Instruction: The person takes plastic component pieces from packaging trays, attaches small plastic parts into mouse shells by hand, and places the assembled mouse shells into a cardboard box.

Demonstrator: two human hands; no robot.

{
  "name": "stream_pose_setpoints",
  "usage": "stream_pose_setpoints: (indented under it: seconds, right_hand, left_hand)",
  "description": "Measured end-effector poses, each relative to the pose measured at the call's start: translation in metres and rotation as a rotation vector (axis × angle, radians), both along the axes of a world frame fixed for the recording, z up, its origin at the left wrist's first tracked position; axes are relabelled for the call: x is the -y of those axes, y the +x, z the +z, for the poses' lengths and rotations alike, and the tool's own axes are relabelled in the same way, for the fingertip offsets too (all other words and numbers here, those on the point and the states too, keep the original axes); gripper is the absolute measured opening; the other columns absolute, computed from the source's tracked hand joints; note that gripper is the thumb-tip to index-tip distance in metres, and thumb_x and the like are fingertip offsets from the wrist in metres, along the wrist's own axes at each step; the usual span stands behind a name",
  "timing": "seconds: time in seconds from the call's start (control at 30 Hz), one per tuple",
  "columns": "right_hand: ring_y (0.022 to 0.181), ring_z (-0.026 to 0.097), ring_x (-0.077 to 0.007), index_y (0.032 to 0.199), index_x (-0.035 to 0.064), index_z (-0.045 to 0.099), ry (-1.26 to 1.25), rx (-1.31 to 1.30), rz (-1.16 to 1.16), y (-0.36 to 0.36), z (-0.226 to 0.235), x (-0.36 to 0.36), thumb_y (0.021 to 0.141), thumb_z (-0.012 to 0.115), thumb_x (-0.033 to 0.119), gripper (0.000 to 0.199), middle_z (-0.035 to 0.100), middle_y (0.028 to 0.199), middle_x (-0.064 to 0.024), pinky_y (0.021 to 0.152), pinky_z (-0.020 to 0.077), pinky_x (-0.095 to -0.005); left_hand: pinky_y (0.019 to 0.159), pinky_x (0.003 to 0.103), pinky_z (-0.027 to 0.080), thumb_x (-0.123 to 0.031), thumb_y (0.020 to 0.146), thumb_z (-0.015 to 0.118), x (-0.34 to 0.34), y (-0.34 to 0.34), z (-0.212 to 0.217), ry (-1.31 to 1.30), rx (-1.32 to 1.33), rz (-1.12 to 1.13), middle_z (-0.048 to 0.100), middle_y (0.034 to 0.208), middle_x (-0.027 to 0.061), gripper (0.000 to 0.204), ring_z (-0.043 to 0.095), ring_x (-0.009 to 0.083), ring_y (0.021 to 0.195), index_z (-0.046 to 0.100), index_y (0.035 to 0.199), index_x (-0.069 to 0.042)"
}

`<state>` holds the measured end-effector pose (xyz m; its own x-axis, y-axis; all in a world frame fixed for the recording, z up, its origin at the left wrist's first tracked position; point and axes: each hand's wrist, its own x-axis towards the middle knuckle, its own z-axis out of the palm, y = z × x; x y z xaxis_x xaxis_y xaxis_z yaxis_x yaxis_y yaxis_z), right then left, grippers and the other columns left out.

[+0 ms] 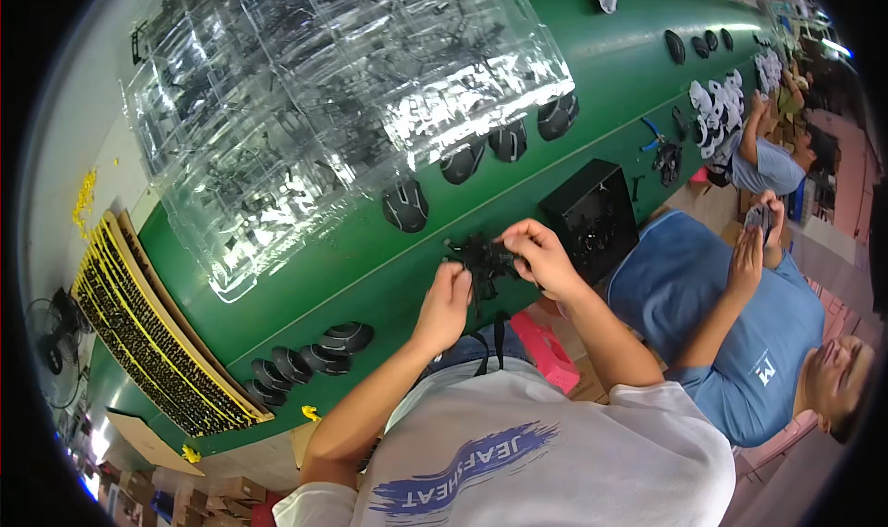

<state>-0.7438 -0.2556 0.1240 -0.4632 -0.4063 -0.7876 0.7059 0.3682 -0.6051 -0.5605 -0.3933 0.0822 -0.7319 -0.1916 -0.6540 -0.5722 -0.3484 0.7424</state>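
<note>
Both hands are close together over the near edge of a green work surface, at a cluster of small black plastic parts (483,257). My left hand (449,294) is closed beside the cluster's left side, its fingertips curled; what they hold is too small to make out. To the right, my right hand (544,259) pinches thumb and finger at the cluster's upper edge, where the dark pieces blend together. A black open box (592,217) holding small black parts stands just right of my right hand. Beyond my hands lies a black mouse-shaped shell (405,205).
Clear plastic trays (333,74) with dark pieces cover the far left of the green surface (305,296). More black shells (294,364) sit at the near left, by a yellow-edged board (166,333) of small black parts. A co-worker (731,323) sits close on my right; blue-handled pliers (653,135) lie farther off.
</note>
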Motion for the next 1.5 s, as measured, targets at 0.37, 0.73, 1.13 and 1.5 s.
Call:
stream_pose_setpoints:
  seconds: [0.37, 0.73, 1.13, 1.5]
  right_hand:
    - [0.083, 0.064, -0.0105, 0.107, 0.0004, 0.072, 0.257, -0.68, -0.117, 0.035, -0.115, -0.056, 0.102, 0.072, 0.019, 0.019, 0.074, 0.095, -0.0034, 0.079, 0.0536, -0.0286]
    - [0.108, 0.072, -0.0324, 0.106, 0.0002, 0.074, 0.282, -1.223, 0.149, 0.006, -0.054, -0.038, 0.1, 0.069, 0.01, 0.012, 0.074, 0.117, -0.0173, 0.098, 0.0554, -0.0395]
    - [0.096, 0.072, -0.0317, 0.104, -0.0028, 0.074, -0.419, -1.549, 0.424, -0.1, 0.12, 0.198, 0.093, 0.07, -0.001, 0.013, 0.075, 0.104, -0.0172, 0.087, 0.057, -0.0389]
    - [0.123, 0.068, -0.04, 0.13, 0.0043, 0.073, 0.016, -1.334, 0.663, -0.186, 0.095, 0.515, 0.098, 0.063, 0.036, 0.046, 0.073, 0.127, -0.0223, 0.11, 0.0511, -0.0472]
  left_hand:
    - [0.098, 0.045, 0.052, -0.028, 0.106, 0.058, -0.079, -0.082, -0.056, -0.235, 0.008, -0.027, 0.07, 0.118, 0.0191, 0.029, 0.069, 0.0378, 0.112, 0.062, 0.123, -0.004]
    - [0.121, 0.051, 0.036, -0.036, 0.097, 0.068, -0.055, -0.071, -0.024, -0.365, 0.021, -0.234, 0.056, 0.149, 0.0174, 0.048, 0.045, 0.0428, 0.141, 0.066, 0.137, -0.009]
    - [0.107, 0.045, 0.052, -0.028, 0.106, 0.063, 0.04, -0.016, 0.06, -0.176, -0.219, -0.271, 0.066, 0.134, 0.0184, 0.041, 0.066, 0.034, 0.123, 0.063, 0.14, -0.005]
    - [0.105, 0.043, 0.052, -0.013, 0.104, 0.055, 0.474, -0.138, 0.126, -1.239, -0.276, 0.48, 0.072, 0.127, 0.0264, 0.036, 0.069, 0.0396, 0.12, 0.065, 0.133, 0.006]
